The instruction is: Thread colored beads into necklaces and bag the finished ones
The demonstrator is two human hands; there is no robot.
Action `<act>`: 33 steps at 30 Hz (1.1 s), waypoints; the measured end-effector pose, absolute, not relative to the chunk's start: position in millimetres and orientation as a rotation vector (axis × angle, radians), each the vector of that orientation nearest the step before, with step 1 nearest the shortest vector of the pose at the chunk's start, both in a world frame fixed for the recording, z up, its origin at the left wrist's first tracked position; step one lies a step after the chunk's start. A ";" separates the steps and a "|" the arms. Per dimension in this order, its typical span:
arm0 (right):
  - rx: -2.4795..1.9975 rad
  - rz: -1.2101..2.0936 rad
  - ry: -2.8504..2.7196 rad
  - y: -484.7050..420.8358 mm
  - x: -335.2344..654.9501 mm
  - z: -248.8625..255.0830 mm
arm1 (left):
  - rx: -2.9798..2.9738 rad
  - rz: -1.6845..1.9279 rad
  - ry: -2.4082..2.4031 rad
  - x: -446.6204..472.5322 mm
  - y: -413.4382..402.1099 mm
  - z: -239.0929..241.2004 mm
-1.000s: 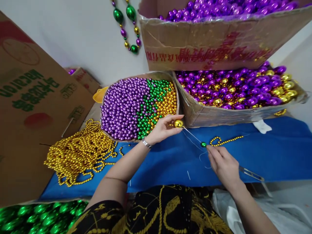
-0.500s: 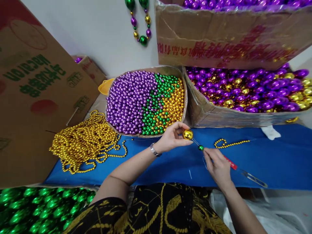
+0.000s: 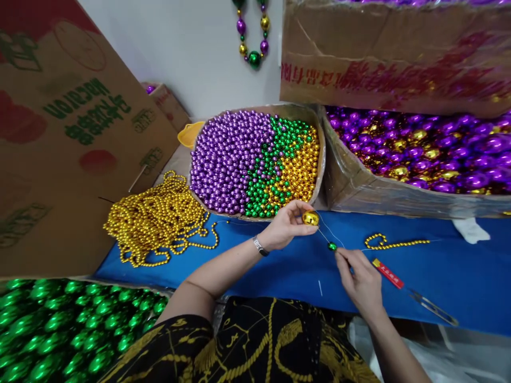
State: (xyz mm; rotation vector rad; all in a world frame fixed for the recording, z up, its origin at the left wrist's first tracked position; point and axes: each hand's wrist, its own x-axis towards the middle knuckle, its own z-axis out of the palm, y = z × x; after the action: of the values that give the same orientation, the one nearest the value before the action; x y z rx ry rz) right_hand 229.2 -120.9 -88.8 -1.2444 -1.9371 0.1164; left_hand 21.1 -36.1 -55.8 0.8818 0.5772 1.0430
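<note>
My left hand (image 3: 290,225) is closed on a large shiny gold bead (image 3: 310,218), held between thumb and fingers in front of the box of small beads. From that bead a thin clear thread (image 3: 324,235) runs down to a small green bead (image 3: 332,247). My right hand (image 3: 360,279) pinches at the green bead's lower right side, with thumb and forefinger together. Another loop of thread curves above the two hands. A short gold bead strand (image 3: 395,243) lies on the blue table (image 3: 451,276) to the right.
An open box of small purple, green and gold beads (image 3: 231,165) stands behind my hands. A heap of gold bead strands (image 3: 154,221) lies left. Thread snips with a red label (image 3: 389,274) rest at right. Cardboard boxes (image 3: 399,58) stand behind; large green beads (image 3: 67,330) fill the lower left.
The view has shifted left, so the surroundings sit further right. The thread between the gold and green beads now shows spread apart, with a loop above. Both hands keep their grips.
</note>
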 end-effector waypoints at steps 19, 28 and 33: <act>-1.219 0.182 -1.964 -115.1 208.5 -100.6 | 1.310 0.884 0.646 -5.0 -53.4 -50.1; -1.276 0.126 -1.892 -109.3 218.8 -99.8 | 2.201 0.891 1.452 -43.4 59.0 -41.1; -1.289 0.124 -1.852 -109.0 223.5 -98.5 | 2.275 0.766 1.683 -47.8 93.7 -36.2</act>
State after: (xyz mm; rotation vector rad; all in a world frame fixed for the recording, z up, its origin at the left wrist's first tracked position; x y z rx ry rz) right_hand 223.5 -109.0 -98.5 -1.2891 -1.8518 0.1241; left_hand -47.8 93.7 -36.2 2.2750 1.6832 0.7662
